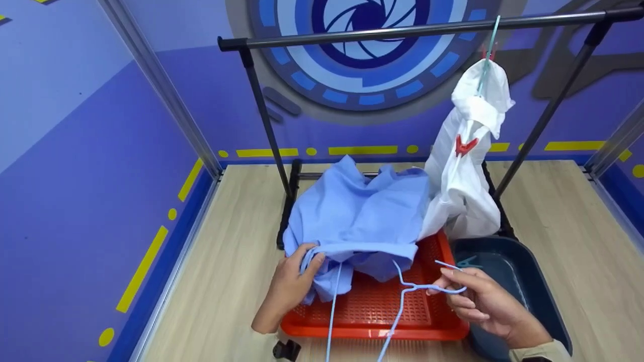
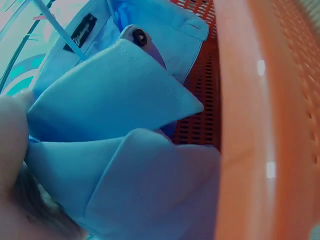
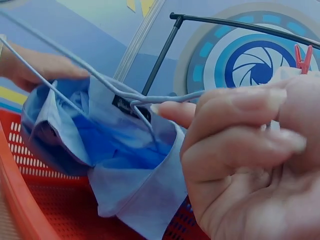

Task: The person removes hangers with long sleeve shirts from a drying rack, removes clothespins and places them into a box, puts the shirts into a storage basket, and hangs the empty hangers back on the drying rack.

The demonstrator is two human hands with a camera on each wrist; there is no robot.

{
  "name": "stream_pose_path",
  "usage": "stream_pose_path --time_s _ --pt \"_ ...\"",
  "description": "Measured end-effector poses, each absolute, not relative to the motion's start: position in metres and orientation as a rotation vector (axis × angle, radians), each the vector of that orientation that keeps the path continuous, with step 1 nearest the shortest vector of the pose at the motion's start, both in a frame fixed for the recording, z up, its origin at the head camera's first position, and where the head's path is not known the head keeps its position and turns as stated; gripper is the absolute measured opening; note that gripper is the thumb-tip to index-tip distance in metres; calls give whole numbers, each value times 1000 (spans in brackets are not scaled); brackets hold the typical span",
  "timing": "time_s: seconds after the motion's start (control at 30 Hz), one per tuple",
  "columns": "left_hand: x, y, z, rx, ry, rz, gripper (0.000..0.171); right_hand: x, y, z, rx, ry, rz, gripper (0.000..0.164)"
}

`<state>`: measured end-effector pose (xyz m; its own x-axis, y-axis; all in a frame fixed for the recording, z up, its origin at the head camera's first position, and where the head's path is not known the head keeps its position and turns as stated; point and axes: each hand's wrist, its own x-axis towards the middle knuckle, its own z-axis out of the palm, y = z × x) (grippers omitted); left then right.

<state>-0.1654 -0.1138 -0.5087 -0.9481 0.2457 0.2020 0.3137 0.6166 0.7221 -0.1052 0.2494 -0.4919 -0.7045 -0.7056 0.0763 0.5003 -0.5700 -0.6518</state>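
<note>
A light blue collared shirt (image 1: 362, 206) lies over a red basket (image 1: 372, 332), its collar facing me. My left hand (image 1: 289, 286) grips the shirt at the left side of the collar, thumb on top. In the left wrist view a collar point (image 2: 120, 95) and a dark button (image 2: 139, 37) show. My right hand (image 1: 485, 304) pinches a thin blue wire hanger (image 1: 408, 288) by its hook. One arm of the hanger runs into the neck opening, where the shirt hides its end. A dark label (image 3: 131, 109) shows inside the collar in the right wrist view.
Behind the basket stands a black clothes rack (image 1: 382, 34). From its bar hangs a white garment (image 1: 465, 186) on a green hanger (image 1: 490, 55), with a red clip (image 1: 466, 146). A dark basin (image 1: 533, 281) holding a teal clip (image 1: 468, 262) stands right of the basket.
</note>
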Motion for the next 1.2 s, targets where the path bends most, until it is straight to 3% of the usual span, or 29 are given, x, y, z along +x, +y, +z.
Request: stream_pose_path --time_s 0.2,0.37,0.47,0.7,0.93,1.2 --pt "-163 -106 -515 -513 -2777 -998 39 -104 246 -489 -473 701 -2296 67" --pt "-156 -99 -516 -825 -2726 -762 78 -104 243 -485 -418 648 -2314 71" --pt "-150 -94 -510 -1034 -2649 -814 84 -105 240 -483 -397 601 -2341 73" --pt "-136 -88 -482 -1299 -2380 -1337 61 -106 234 -480 -418 542 -2389 78" --pt "-127 -82 -446 -1658 -2021 -1538 51 -106 228 -477 -446 559 -2374 82" --pt "-117 -83 -426 -1834 -1956 -1781 44 -106 224 -476 -455 551 -2347 89"
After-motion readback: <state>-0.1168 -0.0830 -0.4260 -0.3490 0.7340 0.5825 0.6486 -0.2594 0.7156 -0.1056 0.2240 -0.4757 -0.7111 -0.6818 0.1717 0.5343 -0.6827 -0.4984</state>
